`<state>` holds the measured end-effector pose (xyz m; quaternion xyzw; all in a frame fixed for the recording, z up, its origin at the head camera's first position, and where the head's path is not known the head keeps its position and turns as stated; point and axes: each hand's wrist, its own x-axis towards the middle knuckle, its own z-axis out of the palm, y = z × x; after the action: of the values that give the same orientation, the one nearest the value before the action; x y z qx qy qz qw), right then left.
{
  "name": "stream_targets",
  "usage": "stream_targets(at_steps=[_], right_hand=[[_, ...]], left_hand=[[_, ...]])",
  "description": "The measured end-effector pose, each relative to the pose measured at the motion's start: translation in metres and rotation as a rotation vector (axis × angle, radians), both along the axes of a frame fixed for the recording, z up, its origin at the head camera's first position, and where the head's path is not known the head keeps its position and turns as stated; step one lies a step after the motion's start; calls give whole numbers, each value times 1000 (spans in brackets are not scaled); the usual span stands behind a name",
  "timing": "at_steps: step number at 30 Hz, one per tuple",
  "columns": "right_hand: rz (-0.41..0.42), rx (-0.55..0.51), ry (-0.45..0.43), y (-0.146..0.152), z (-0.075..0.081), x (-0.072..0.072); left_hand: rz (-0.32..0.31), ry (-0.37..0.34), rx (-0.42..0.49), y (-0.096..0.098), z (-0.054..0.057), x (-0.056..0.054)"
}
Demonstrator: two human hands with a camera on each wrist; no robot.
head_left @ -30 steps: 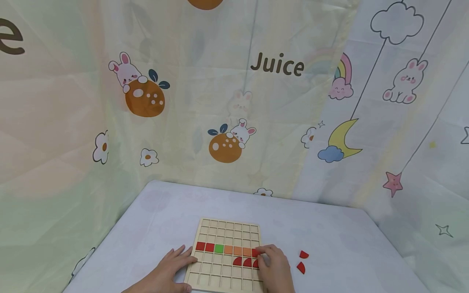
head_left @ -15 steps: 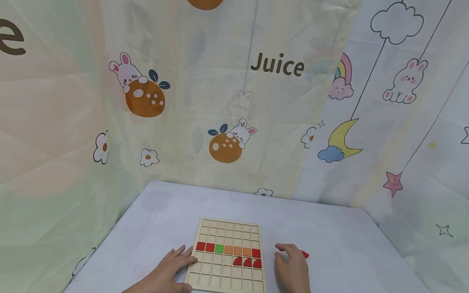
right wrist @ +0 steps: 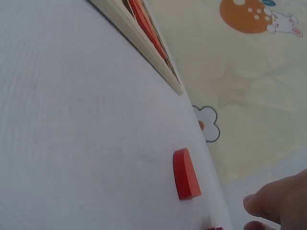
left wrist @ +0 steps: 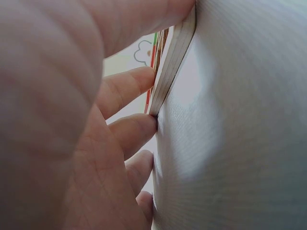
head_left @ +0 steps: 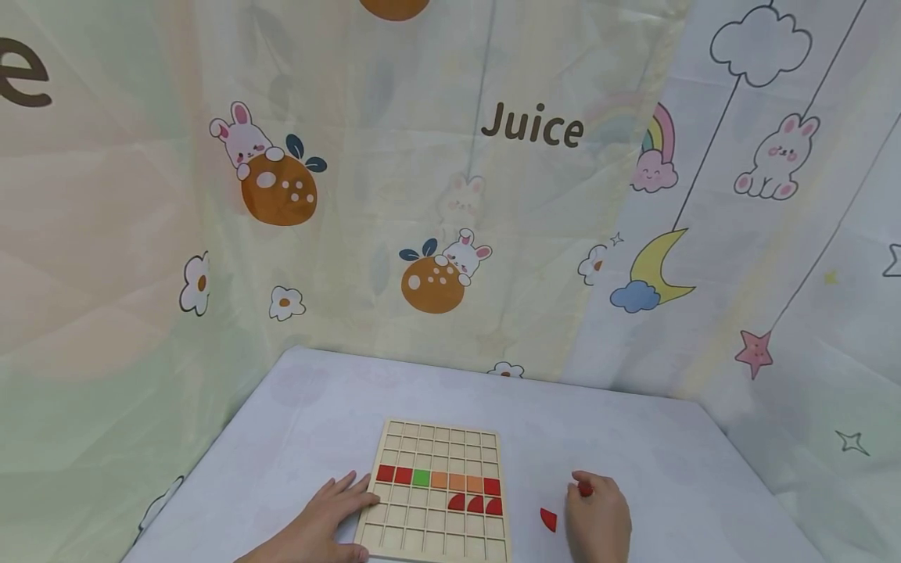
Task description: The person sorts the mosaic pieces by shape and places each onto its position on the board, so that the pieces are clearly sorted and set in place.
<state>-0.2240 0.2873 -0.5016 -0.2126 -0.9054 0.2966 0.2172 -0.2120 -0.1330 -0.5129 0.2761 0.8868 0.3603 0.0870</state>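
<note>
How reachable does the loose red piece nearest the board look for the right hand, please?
Probably yes: the loose piece lies beside the right hand, with nothing visible between them, though another red piece is at its fingers.

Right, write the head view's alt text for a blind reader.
A person's right hand is at a red piece, grip unclear, right of a wooden grid board whose left edge the left hand touches. The board holds a row of red, green and orange squares above three red wedges; another red wedge lies between board and right hand.
</note>
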Motion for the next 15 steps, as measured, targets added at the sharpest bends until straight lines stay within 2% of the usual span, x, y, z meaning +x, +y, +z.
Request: stream_targets(at_steps=[7, 15], right_hand=[[-70, -31, -79, 4, 0, -2], [-86, -11, -168, 6, -4, -3]], left_hand=[[-1, -8, -2, 0, -1, -1], [12, -20, -11, 0, 0, 0]])
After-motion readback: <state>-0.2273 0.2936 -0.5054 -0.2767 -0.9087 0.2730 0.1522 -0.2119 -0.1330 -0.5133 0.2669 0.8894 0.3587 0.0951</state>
